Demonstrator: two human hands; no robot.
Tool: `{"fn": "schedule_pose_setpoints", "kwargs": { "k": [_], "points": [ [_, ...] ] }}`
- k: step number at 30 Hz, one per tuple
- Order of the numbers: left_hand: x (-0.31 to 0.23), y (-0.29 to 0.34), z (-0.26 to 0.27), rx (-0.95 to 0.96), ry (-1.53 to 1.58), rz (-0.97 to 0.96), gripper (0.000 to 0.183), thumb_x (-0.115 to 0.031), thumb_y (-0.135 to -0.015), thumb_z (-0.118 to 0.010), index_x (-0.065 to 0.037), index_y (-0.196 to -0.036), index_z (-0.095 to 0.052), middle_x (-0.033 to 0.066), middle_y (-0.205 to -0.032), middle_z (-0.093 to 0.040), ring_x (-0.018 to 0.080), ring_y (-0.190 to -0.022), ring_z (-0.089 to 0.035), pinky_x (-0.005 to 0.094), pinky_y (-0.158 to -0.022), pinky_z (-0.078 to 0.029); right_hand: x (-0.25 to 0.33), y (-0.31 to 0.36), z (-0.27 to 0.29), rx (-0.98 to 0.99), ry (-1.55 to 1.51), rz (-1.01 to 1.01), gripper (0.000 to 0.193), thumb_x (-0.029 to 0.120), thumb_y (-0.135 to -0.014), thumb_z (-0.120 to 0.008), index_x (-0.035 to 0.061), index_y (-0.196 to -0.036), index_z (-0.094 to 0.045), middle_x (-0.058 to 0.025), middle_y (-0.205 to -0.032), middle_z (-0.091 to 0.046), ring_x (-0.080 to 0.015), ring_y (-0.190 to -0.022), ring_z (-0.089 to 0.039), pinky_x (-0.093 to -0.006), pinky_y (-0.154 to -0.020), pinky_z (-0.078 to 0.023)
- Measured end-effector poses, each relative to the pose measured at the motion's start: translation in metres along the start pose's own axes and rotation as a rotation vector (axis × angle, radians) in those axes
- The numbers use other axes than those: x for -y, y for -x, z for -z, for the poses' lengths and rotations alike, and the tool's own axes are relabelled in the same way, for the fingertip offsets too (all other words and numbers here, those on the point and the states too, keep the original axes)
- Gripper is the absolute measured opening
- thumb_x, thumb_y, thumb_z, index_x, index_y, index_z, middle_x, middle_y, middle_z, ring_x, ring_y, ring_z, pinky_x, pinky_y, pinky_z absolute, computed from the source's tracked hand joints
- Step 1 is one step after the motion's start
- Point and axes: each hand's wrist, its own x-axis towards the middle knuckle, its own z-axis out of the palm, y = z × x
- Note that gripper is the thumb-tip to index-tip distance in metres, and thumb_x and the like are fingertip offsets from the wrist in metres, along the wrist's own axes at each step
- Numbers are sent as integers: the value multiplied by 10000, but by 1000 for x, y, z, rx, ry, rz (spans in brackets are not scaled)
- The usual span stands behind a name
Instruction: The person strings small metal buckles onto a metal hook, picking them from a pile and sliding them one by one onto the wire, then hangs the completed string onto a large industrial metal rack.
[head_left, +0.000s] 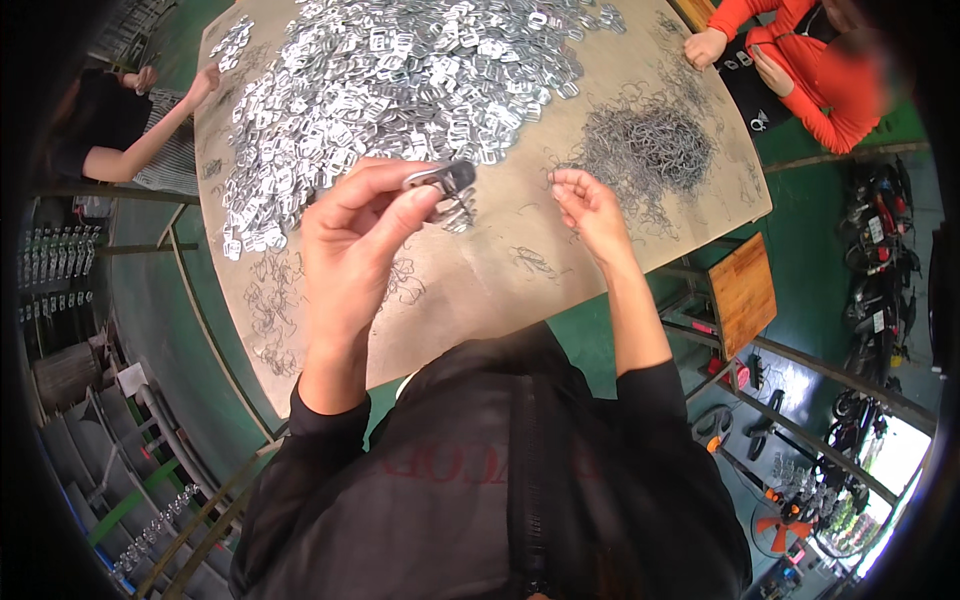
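My left hand point(345, 245) is raised over the near half of the table, thumb and fingers closed on a small metal buckle point(455, 180). The buckle has a silvery plate and a dark rounded end, and its far side is turned from me. To the right, my right hand point(595, 215) is held above the board with thumb and fingertips pinched together. Whatever sits in that pinch is too small to make out. Beyond my left hand spreads a big heap of flat silvery buckles point(400, 95). Past my right hand lies a tangled pile of thin bent wire pieces point(660, 145).
Loose wire pieces point(275, 310) are scattered along the left of the brown tabletop point(480, 310). Two co-workers sit at the far corners, one in dark clothes point(90, 130), one in an orange top point(835, 90). A wooden stool point(742, 292) stands off the right edge.
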Motion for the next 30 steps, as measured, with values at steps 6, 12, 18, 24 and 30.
{"fn": "schedule_pose_setpoints", "kwargs": {
  "k": [6,12,18,24,30],
  "points": [
    [-4,5,-3,-24,44,37,162,47,-805,-666,21,-946,-591,26,-847,-618,60,-745,-581,192,-664,-472,106,62,-40,191,-143,239,113,63,-878,-598,-21,-953,-610,3,-758,-572,-45,-600,-464,-177,-504,-340],
    [-9,7,-8,-15,1,14,154,12,-797,-694,8,-912,-592,18,-838,-619,51,-732,-581,184,-650,-469,145,90,-67,108,-159,275,90,86,-857,-653,7,-898,-638,-11,-678,-596,-20,-544,-480,-170,-488,-366],
    [-3,12,-8,54,-141,-94,143,-10,-813,-675,10,-939,-611,24,-839,-623,74,-749,-583,212,-674,-473,144,94,-77,91,-256,341,109,61,-885,-606,-24,-953,-594,-76,-779,-651,-72,-636,-584,-187,-519,-428],
    [72,-40,44,-126,-252,-58,212,-177,-906,-578,-4,-1007,-646,39,-853,-660,89,-766,-597,242,-682,-470,141,105,-70,58,-268,518,106,38,-897,-576,-33,-976,-571,-103,-825,-654,-103,-674,-606,-201,-549,-456],
    [180,-57,66,110,-1010,-52,223,-210,-784,-688,-61,-950,-671,69,-856,-651,235,-798,-637,359,-674,-502,141,106,-61,-17,-215,557,87,28,-897,-552,-24,-965,-566,-131,-798,-633,-149,-629,-598,-219,-500,-454]
  ]
}}
